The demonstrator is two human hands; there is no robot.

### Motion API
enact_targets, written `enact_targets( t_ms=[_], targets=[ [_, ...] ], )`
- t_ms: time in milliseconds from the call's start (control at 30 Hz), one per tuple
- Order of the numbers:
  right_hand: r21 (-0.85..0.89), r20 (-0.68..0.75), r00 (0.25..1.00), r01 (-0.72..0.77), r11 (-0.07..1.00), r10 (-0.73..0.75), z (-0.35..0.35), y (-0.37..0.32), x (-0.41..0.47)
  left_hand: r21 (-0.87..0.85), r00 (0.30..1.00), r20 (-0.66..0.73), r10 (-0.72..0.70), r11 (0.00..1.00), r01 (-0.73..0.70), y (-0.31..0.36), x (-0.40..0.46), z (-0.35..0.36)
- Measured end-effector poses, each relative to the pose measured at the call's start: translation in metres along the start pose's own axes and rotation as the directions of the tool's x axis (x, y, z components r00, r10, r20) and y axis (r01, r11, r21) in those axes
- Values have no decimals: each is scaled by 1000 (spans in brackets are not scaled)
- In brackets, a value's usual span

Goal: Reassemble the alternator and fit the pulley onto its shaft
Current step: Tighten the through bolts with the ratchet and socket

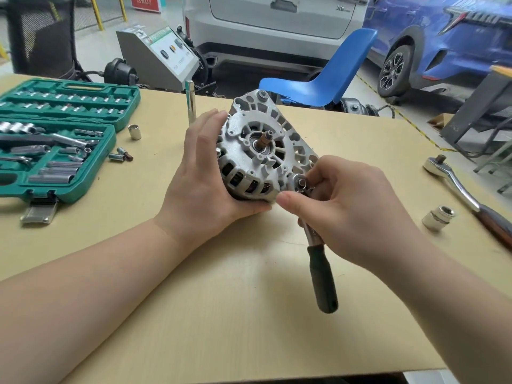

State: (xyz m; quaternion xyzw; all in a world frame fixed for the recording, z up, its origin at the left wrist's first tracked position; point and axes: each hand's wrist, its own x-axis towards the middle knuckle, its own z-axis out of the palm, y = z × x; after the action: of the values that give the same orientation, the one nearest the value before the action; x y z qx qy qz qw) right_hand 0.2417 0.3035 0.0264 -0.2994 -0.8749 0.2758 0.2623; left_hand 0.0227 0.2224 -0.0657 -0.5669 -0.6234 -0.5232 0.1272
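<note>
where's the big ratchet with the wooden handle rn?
Head view, far right of the table: the big ratchet lies untouched near the right edge, beyond the right hand, with a loose socket beside it.

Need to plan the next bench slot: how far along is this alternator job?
Done: the alternator housing halves look joined. In hand: the left hand steadies the body while the right hand grips a small ratchet at a housing bolt on the lower right edge. Left: the shaft is bare, with no pulley in view.
</note>
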Motion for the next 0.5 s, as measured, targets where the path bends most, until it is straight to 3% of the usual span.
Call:
enact_targets(
  t_ms=[67,167,333,400,500],
  targets=[
    [9,3,1000,-7,1000,7,0,0,-3,10,1000,-12,21,1000,-21,2,0,1],
    [-196,29,996,90,976,-86,-7,1,0,29,998,-49,34,999,-32,3,0,4],
    [-506,234,907,420,753,-349,-31,2,15,66,998,-59,22,998,-18,6,0,3],
    [-533,301,842,538,653,-448,-37,3,23,66,998,-61,24,998,-20,8,0,3],
    [-509,305,806,588,629,-507,-38,7,29,76,998,-59,16,997,-12,10,1,2]
  ],
)
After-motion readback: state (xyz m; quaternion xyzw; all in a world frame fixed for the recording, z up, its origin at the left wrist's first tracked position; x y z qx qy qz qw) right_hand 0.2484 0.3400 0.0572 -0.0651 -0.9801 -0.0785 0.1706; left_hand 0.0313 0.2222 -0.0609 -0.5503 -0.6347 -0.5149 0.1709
